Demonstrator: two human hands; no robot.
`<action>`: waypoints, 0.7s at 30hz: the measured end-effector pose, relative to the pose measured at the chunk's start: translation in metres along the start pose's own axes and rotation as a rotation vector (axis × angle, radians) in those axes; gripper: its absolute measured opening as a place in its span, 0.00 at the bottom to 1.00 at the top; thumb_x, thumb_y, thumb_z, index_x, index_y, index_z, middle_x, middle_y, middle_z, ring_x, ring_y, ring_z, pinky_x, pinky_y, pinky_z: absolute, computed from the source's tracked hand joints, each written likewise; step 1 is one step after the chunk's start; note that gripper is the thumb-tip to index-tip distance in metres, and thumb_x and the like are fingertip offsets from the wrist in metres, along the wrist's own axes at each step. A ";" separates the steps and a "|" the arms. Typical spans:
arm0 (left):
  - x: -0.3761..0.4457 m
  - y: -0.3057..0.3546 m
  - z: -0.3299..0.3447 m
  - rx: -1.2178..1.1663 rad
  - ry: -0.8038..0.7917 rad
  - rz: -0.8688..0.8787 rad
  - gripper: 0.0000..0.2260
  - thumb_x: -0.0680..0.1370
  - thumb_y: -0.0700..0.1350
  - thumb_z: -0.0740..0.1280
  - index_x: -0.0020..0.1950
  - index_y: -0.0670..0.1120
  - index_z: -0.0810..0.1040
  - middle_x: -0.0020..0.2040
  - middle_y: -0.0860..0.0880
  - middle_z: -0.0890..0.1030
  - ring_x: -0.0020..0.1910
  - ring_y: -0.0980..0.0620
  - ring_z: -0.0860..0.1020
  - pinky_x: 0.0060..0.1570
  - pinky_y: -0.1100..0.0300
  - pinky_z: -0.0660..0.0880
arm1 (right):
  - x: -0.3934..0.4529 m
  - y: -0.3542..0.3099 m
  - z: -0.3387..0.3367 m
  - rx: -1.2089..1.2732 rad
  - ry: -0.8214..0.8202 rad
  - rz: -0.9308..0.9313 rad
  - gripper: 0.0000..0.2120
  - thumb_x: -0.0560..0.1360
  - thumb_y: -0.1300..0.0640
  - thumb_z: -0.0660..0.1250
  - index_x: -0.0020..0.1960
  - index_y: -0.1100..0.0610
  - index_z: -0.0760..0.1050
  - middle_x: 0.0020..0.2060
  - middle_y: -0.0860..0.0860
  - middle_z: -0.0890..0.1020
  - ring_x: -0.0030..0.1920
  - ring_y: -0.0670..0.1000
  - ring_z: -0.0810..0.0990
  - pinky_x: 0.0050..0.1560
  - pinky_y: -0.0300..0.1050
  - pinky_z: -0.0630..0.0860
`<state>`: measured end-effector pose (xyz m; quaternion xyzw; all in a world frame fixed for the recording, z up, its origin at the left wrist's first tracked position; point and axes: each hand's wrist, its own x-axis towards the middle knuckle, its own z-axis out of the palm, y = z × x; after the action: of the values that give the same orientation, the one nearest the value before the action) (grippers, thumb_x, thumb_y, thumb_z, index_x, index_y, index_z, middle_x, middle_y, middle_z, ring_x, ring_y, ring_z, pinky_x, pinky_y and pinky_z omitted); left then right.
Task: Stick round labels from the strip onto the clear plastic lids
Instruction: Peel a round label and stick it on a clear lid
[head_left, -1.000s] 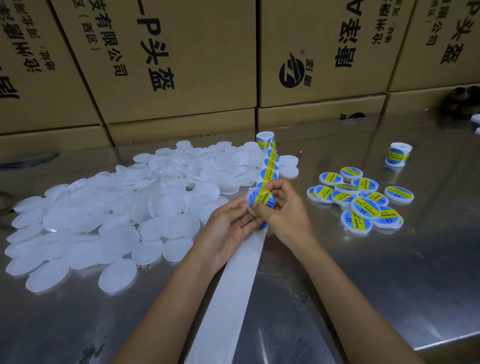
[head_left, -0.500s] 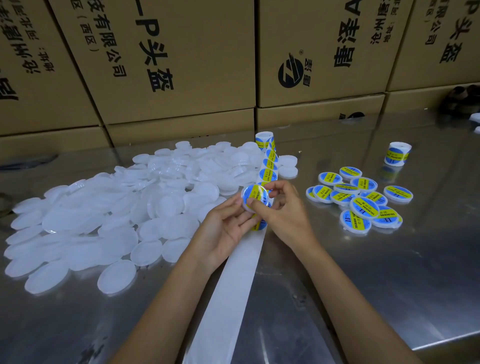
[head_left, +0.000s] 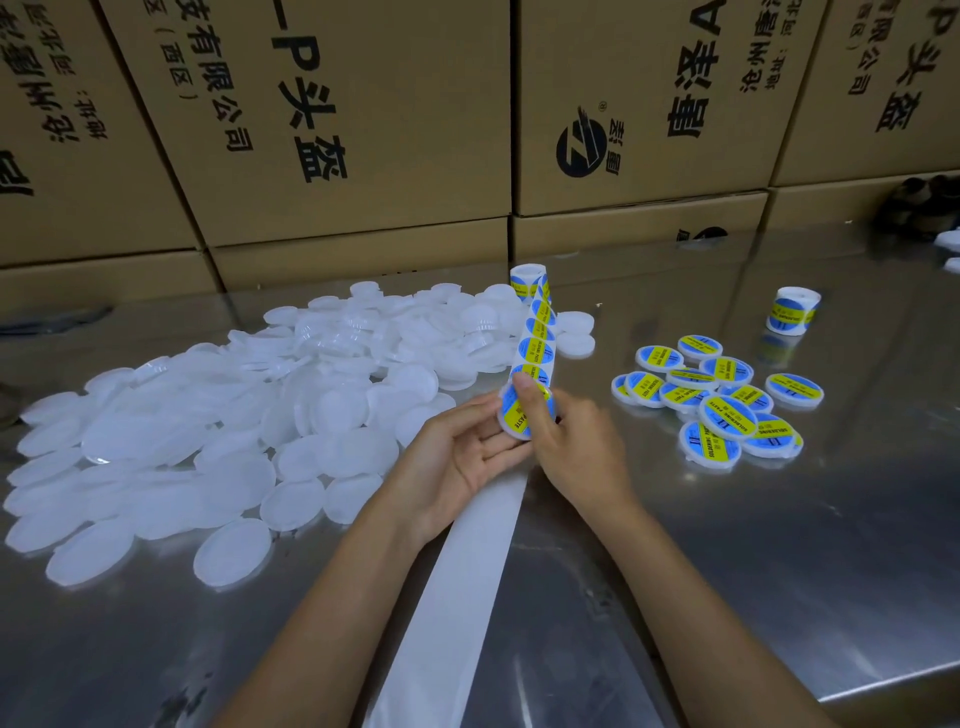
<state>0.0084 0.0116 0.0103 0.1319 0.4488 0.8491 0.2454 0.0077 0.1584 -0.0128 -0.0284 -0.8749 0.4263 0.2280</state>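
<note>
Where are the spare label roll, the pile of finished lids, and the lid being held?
Spare label roll (head_left: 793, 312), head view, its printed side.
Finished lids (head_left: 727, 415), head view, top lid's label.
Held lid (head_left: 519, 418), head view, its yellow band.

Table (head_left: 779, 545): brushed steel, shiny. Lids (head_left: 208, 441): frosted plastic. Labels (head_left: 727, 415): glossy. Boxes (head_left: 363, 130): matt cardboard. Backing strip (head_left: 457, 597): smooth paper.

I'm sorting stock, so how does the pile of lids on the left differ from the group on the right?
The left pile is plain, frosted white; the right group carries blue and yellow round labels. The left pile is far larger and more spread out; the right group is small and tight. Both lie on the metal table.
</note>
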 end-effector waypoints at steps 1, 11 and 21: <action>0.000 0.000 0.000 0.027 0.006 0.006 0.17 0.83 0.41 0.60 0.70 0.37 0.74 0.66 0.38 0.79 0.66 0.42 0.78 0.64 0.50 0.77 | 0.000 0.001 0.000 0.003 0.014 -0.006 0.32 0.76 0.29 0.50 0.30 0.56 0.62 0.22 0.49 0.67 0.28 0.50 0.68 0.31 0.47 0.63; 0.003 -0.006 -0.003 0.297 0.271 0.132 0.11 0.81 0.45 0.68 0.59 0.40 0.83 0.54 0.39 0.85 0.53 0.43 0.85 0.48 0.54 0.82 | 0.002 0.002 0.004 0.134 -0.069 -0.084 0.26 0.82 0.39 0.53 0.29 0.48 0.69 0.23 0.46 0.74 0.29 0.50 0.72 0.34 0.49 0.67; 0.004 -0.002 -0.003 -0.004 0.306 0.174 0.07 0.81 0.37 0.65 0.59 0.38 0.74 0.55 0.34 0.84 0.54 0.40 0.84 0.51 0.54 0.83 | -0.004 -0.002 0.006 0.056 -0.118 -0.093 0.30 0.71 0.25 0.58 0.43 0.53 0.72 0.32 0.48 0.77 0.33 0.47 0.74 0.39 0.51 0.75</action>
<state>0.0044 0.0120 0.0067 0.0389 0.4663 0.8781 0.0999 0.0094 0.1519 -0.0155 0.0437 -0.8749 0.4406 0.1961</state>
